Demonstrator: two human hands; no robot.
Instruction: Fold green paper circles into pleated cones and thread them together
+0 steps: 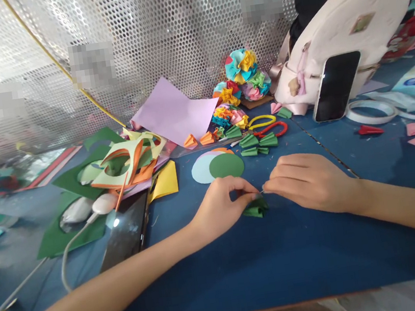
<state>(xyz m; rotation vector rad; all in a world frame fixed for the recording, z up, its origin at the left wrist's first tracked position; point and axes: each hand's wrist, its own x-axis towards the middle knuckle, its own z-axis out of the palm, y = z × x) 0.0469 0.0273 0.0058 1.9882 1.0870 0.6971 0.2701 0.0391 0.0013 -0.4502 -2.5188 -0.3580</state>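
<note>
My left hand [220,206] pinches a small folded green paper piece [255,209] low over the blue table [246,268]. My right hand [307,180] is closed just to its right, fingertips meeting the left ones over the same piece; a thin pale sliver shows between them, too small to name. Just beyond lie cut paper circles, a green one [226,165] over a pale blue one [201,170]. Several more folded green pieces [255,142] lie farther back beside red and yellow scissors [270,125].
Paper scraps [119,162] and a dark phone [127,231] with a white cable lie at left. Colourful paper flower balls [244,75] stand at the perforated wall. A pink backpack [344,28] props a phone [337,86] at right, near tape rolls [373,110].
</note>
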